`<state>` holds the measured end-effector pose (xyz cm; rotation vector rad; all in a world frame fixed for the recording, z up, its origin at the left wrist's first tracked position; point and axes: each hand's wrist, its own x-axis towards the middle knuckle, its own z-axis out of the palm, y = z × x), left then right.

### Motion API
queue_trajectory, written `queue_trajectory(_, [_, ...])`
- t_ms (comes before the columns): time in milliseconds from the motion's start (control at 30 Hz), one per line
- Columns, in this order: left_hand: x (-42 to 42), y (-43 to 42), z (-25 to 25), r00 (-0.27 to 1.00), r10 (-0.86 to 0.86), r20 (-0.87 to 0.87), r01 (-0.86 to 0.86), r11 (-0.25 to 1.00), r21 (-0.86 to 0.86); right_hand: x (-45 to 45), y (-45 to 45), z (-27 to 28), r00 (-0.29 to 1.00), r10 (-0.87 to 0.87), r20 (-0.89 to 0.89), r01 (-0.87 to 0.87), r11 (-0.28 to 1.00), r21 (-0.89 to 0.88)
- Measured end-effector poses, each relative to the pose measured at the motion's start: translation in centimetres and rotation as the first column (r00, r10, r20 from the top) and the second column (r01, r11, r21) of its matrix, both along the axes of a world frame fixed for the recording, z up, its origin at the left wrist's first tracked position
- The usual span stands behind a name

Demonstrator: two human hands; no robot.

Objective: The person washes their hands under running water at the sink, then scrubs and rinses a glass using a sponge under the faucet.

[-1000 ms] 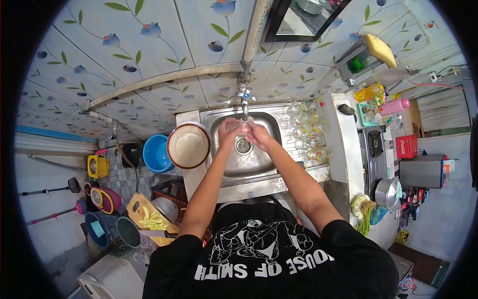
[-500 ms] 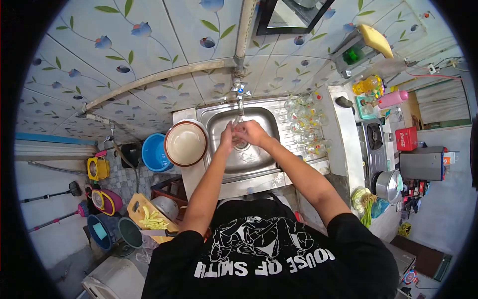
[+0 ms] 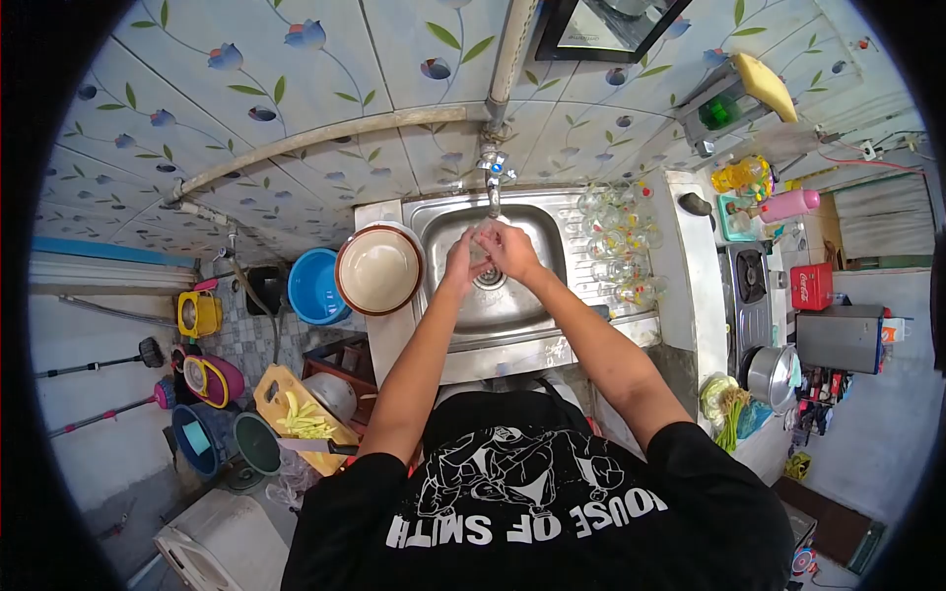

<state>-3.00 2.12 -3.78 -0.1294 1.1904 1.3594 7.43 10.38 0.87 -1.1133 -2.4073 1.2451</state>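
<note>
Both hands meet over the steel sink point(image 3: 443, 320), just below the tap point(image 3: 495, 177). My left hand point(image 3: 461, 261) has its fingers bent inward towards the other hand. My right hand point(image 3: 507, 248) is curled over, its fingertips touching the left fingers. Both are closed around the same spot. Whatever lies between them, if anything, is too small and hidden to name. Beneath the hands the drain point(image 3: 490, 277) shows at the bottom of the basin.
Left of the sink stand a cream bowl with a brown rim point(image 3: 379, 270) and a blue basin point(image 3: 315, 288). Several clear glasses point(image 3: 621, 241) crowd the drainboard. A cutting board point(image 3: 281, 386) with cut pale strips and a knife point(image 3: 315, 446) lies lower left. A stove point(image 3: 749, 286) is at right.
The view has shifted, so the surroundings sit slightly right and lower. Both hands stay together under the tap, with their fingers in a slightly different position.
</note>
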Motion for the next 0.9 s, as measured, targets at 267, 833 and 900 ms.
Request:
queue_trajectory(267, [0.5,0.4,2.3,0.925,0.091,-0.369,-0.033,0.986,0.162,1.2,-0.1,-1.7,0.724,-0.661,-0.196,0.029,0.314,-0.949])
queue_trajectory(833, [-0.8,-0.8,-0.8,0.990,-0.144,0.009,0.143,0.986,0.085,-1.1,0.7,-2.9,0.942,-0.307,-0.134,0.204,0.843,-0.497])
queue_trajectory(900, [-0.7,-0.8,0.9,0.991,0.002,-0.137,0.009,0.997,0.080,-0.5,-0.5,-1.7,0.909,-0.052,-0.414,-0.111,0.926,-0.361])
